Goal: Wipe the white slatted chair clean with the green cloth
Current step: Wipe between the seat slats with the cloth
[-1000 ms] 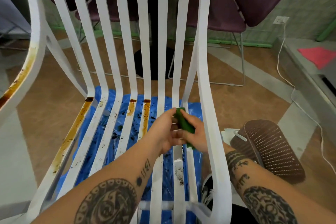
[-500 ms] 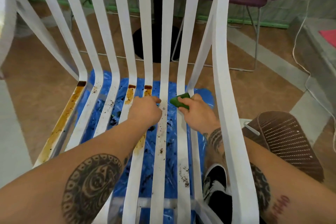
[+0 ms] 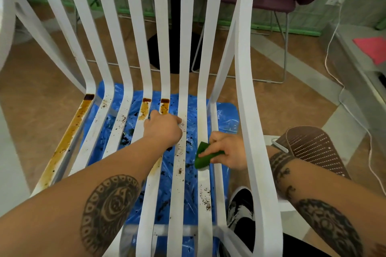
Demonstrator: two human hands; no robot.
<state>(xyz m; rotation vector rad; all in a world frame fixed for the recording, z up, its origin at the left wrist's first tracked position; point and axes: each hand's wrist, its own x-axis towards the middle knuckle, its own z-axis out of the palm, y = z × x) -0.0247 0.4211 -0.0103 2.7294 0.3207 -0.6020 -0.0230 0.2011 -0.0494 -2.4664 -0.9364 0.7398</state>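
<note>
**Green cloth works down a right-hand slat**

Green cloth (image 3: pixel 205 157) is folded small and pinched in the right hand (image 3: pixel 227 152), thumb on top and fingers wrapped beneath, pressed flat on a seat slat near the right side of the white slatted chair (image 3: pixel 184 48); the tight fold looks chosen to match the narrow slat. That arm reaches in past the curved outer frame rail. The left hand (image 3: pixel 164 129) sits knuckles-up on the middle slats, likely bracing the chair against the rubbing; its fingers are tucked out of sight, so I cannot tell whether they hook a slat. Dark specks (image 3: pixel 205 198) lie on the same slat just nearer the viewer than the cloth, so I'd say that stretch is unwiped; brown stains (image 3: pixel 69 142) streak the far-left slat and two middle ones. A blue plastic sheet (image 3: pixel 225 115) is spread on the floor beneath, presumably to catch the mess.

Against half a second ago: the cloth has slid from up near the bend of the seat down toward the front; the left hand has barely moved.
</note>
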